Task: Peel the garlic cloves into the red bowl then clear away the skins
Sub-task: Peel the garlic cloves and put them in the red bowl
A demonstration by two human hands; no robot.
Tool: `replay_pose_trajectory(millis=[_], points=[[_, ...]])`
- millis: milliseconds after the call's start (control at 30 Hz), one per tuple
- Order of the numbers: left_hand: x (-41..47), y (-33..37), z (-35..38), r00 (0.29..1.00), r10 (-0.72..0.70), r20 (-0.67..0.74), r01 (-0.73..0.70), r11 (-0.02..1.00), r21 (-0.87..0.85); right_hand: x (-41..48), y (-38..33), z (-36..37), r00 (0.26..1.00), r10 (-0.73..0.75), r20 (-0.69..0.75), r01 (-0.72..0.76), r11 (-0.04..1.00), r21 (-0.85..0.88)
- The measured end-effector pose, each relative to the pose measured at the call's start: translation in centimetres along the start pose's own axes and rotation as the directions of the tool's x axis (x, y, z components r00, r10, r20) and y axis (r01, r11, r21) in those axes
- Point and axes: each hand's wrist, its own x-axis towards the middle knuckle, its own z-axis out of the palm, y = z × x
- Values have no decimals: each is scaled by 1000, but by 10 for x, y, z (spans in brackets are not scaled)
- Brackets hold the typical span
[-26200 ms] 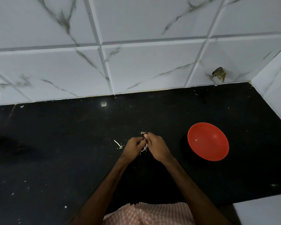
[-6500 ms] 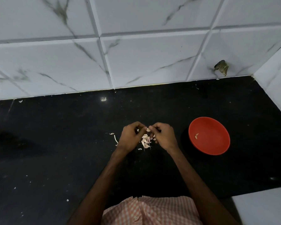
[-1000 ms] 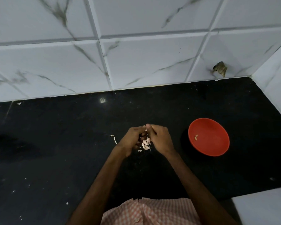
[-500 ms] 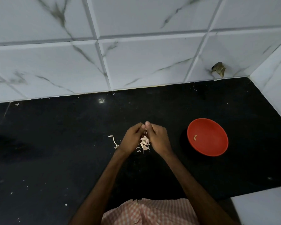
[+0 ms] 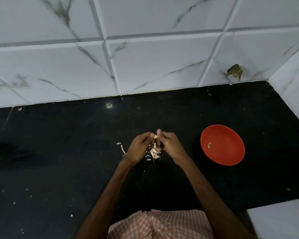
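Black table (image 5: 59, 152): dark surface across the middle of the frame, below a white marbled tile wall (image 5: 154, 66).
Left hand (image 5: 140, 147): centre of frame, fingers curled, pinching a garlic clove (image 5: 155, 136).
Right hand (image 5: 169, 145): beside the left hand, fingers curled, thumb up, pinching the same clove.
Skins (image 5: 154, 153): pale loose pile on the table under the hands.
Red bowl (image 5: 228, 157): centre right, apart from the hands, holding a peeled clove (image 5: 209, 145).

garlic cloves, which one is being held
The clove pinched between left hand and right hand; others lie in the counter pile or the red bowl.
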Motion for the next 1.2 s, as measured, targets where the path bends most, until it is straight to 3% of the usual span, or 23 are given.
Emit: replay_pose_trajectory(millis=[133, 333, 467, 567, 633, 667, 700, 767, 833, 900, 1000, 1200], points=[[3, -5, -1, 998, 3, -57, -4, 1000, -20, 3, 4, -3, 977, -111, -182, 95, 991, -94], [3, 1, 3, 997, 0, -74, -6, 997, -76, 2, 3, 1, 940, -198, -278, 171, 978, -121], [3, 1, 5, 994, 12, -108, -19, 998, -65, -1, -4, 3, 933, -258, -252, 200, 951, -235], [0, 3, 5, 994, 73, -81, -80, 993, -86, -2, -11, 1, 990, -15, -142, 21, 999, 39], [0, 0, 3, 991, 112, -76, -116, 992, -56, -4, -15, -2, 982, 187, 23, -186, 944, 272], [0, -1, 3, 991, 110, -76, -113, 993, -40, -5, -16, -3, 974, 218, 55, -224, 927, 300], [0, -1, 3, 993, 88, -83, -92, 995, -38, -5, -14, -2, 980, 194, 37, -197, 938, 287], [0, 1, 4, 996, 0, -94, -7, 997, -81, -4, -10, 1, 994, 3, -110, 3, 999, 51], [-4, 6, 5, 995, -90, -50, 81, 983, -164, -4, -8, 1, 971, -177, -160, 160, 980, -117], [-6, 11, 4, 995, -102, 5, 100, 966, -238, -5, -13, -1, 981, -169, -97, 168, 986, -10], [-6, 14, 3, 999, -53, 1, 51, 967, -250, -8, -19, -4, 998, -51, 41, 41, 976, 214], [-5, 10, 9, 976, 68, -206, -110, 974, -199, -12, -22, 1, 1000, -20, 6, 17, 949, 315]])
